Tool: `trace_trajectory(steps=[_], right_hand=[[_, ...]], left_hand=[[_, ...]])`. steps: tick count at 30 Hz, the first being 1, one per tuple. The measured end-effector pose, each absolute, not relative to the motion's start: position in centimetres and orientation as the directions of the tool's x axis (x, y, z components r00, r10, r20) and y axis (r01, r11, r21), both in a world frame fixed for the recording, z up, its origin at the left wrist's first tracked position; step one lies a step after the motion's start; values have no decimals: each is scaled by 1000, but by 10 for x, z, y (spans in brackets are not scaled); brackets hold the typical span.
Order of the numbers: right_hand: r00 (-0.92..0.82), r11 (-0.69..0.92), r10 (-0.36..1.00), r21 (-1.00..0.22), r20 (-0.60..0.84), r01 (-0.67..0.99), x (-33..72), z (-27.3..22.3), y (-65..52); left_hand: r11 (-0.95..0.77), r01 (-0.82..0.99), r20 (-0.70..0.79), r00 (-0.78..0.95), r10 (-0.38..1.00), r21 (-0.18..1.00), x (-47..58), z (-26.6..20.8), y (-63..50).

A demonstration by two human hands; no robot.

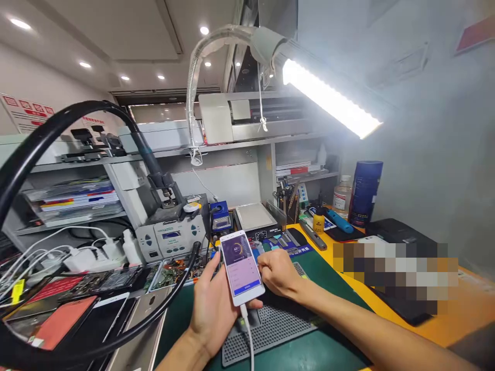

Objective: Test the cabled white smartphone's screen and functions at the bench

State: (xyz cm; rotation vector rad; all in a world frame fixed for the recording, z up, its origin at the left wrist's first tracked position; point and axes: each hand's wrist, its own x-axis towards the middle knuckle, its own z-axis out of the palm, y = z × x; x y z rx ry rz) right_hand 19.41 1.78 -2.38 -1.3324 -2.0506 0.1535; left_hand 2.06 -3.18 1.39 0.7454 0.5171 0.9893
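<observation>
A white smartphone (pixel 242 268) lies in my left hand (pixel 212 304), tilted up with its lit screen facing me. My left fingers and thumb are wrapped around it, and the screen shows a round dial over a pale list with a blue bar at the bottom. From its lower edge runs a white charging cable (pixel 248 327). My right hand (pixel 279 269) is closed beside the phone's right edge, its knuckles upward; whatever its fingers hold, if anything, is hidden. Below both hands, a grey textured pad (pixel 276 330) rests on the green mat (pixel 332 304).
A thick black hose (pixel 127 345) arches across the left, above several phones and a parts tray (pixel 172 273). Behind stands a grey control station (pixel 172 237). Overhead hangs a bright lamp (pixel 328 98). At right are a blue can (pixel 365 193) and a clear bottle (pixel 342 197).
</observation>
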Motion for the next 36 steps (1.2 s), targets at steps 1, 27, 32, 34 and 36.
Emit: trace_trajectory(steps=[1, 27, 32, 34, 36], right_hand=[[-246, 468, 847, -442, 471, 765, 194, -25, 18], [-282, -13, 958, -977, 49, -211, 183, -16, 14], [-426, -244, 904, -856, -32, -455, 176, -15, 13], [-467, -286, 884, -815, -22, -503, 175, -13, 14], [-494, -307, 869, -801, -17, -513, 176, -10, 14]], left_hand=[[350, -558, -61, 470, 881, 753, 21, 13, -32], [476, -632, 27, 618, 786, 612, 20, -26, 10], [452, -631, -18, 570, 821, 630, 13, -53, 30], [437, -636, -37, 540, 841, 636, 6, -56, 32], [443, -626, -47, 545, 837, 642, 2, -51, 29]])
